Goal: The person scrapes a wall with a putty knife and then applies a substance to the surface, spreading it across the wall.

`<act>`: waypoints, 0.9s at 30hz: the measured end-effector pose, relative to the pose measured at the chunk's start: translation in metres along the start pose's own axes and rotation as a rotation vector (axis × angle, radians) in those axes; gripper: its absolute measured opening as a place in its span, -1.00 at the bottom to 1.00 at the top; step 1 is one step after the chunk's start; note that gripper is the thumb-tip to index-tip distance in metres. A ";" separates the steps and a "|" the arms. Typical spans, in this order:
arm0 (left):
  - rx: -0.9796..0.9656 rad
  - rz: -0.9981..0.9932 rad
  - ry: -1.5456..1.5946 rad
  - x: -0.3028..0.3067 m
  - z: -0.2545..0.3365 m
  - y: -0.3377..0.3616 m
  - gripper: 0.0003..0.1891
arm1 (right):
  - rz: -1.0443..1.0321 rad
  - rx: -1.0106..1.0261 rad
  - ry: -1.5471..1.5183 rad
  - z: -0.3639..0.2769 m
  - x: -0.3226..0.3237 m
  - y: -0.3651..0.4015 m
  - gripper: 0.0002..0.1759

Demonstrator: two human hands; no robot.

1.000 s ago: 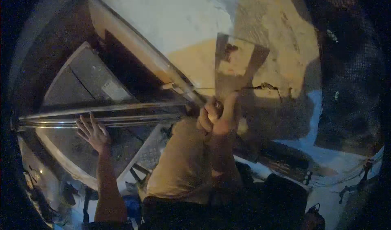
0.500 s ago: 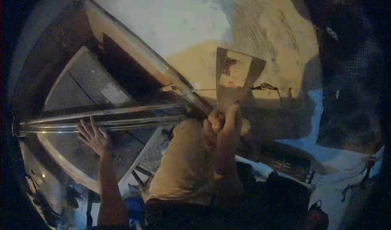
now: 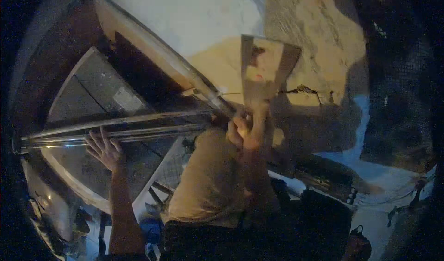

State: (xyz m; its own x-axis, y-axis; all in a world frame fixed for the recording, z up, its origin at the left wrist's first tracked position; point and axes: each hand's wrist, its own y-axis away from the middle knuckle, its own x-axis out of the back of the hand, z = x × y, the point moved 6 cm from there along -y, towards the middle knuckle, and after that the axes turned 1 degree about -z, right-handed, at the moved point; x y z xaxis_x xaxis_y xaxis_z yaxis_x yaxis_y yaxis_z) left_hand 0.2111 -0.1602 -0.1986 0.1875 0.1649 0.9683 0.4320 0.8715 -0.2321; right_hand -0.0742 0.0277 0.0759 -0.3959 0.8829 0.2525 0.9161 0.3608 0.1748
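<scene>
My right hand (image 3: pixel 247 129) is closed around the handle of a wide putty knife (image 3: pixel 263 69). Its flared blade points up and overlaps the tan wall surface in this view. The blade carries light and dark patches; the handle is mostly hidden in my fist. At the left, my left hand (image 3: pixel 105 149) lies with fingers spread across thin parallel metal rails (image 3: pixel 143 133), its fingertips reaching toward the upper rail. Beneath those rails is a dark grey panel with a curved edge (image 3: pixel 88 87) and a pale label on it.
A long diagonal bar (image 3: pixel 162 52) runs from upper left toward my right hand. Beyond it spreads a pale patch (image 3: pixel 185 15) beside the rough tan surface (image 3: pixel 319 43). My bent knee (image 3: pixel 203 177) is between my hands. Dark mesh (image 3: pixel 402 76) hangs at the right.
My right hand and the putty knife have moved slightly up and left, the blade sitting higher against the tan surface. My left hand stays on the rails.
</scene>
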 end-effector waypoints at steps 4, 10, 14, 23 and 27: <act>0.015 0.022 -0.008 -0.008 -0.004 0.002 -0.42 | 0.037 -0.195 -0.172 0.005 0.010 -0.008 -0.53; 0.017 0.001 -0.024 -0.009 -0.004 0.002 -0.45 | -0.163 -0.242 -0.289 -0.002 0.003 -0.002 -0.56; 0.005 0.029 0.005 -0.002 0.000 0.001 -0.45 | -0.150 -0.240 -0.245 -0.011 -0.003 -0.004 -0.58; 0.014 0.052 0.005 -0.007 -0.004 0.002 -0.46 | -0.183 -0.125 -0.173 -0.036 -0.033 -0.020 -0.77; 0.026 0.022 -0.034 -0.008 -0.003 0.002 -0.45 | -0.214 -0.042 -0.147 -0.022 -0.026 -0.029 -0.54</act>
State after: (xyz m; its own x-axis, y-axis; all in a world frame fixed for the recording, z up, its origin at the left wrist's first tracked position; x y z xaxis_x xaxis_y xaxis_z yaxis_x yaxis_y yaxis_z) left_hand 0.2128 -0.1614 -0.2068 0.1662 0.1998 0.9656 0.4047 0.8792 -0.2516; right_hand -0.0916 -0.0120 0.0857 -0.5644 0.8230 0.0649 0.8076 0.5341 0.2499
